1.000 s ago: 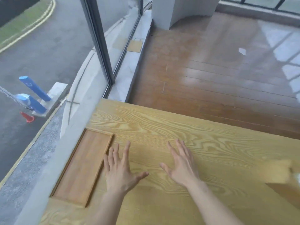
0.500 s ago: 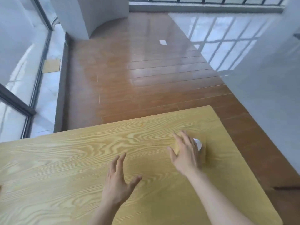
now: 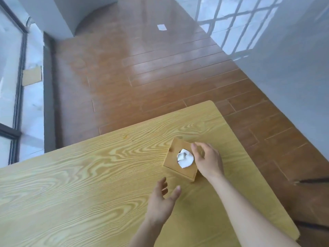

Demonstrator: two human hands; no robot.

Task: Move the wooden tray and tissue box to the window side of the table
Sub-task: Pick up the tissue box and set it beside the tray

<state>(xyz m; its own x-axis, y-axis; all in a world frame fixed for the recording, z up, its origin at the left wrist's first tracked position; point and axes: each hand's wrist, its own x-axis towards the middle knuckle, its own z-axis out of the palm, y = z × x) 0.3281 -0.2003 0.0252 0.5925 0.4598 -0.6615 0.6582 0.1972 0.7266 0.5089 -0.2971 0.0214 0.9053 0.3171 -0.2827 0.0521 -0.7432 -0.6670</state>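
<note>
Since half a second ago, the view has swung further right along the pale yellow wood-grain table [image 3: 74, 193], and the small cube-shaped light wooden tissue box [image 3: 175, 160], then mostly hidden under the right hand, now shows plainly. It sits near the table's right end, well apart from the tall glass window [image 3: 8, 82] on the left. The box is turned at an angle to the table edges, one corner pointing toward the person and one toward the far edge; being roughly cubic, it has no clear long axis. Its round top opening faces up, with crumpled white tissue [image 3: 185, 158] poking out.

The right hand [image 3: 208, 160] curls over the box's right side, thumb near the opening and fingers [image 3: 199, 146] bent down around the far right edge; whether it has closed firmly on the box cannot be told. The left hand [image 3: 161, 202] hangs above the table just in front of the box, fingers loosely spread, holding nothing and not touching it. Brown plank flooring [image 3: 142, 77] lies beyond the table.
</note>
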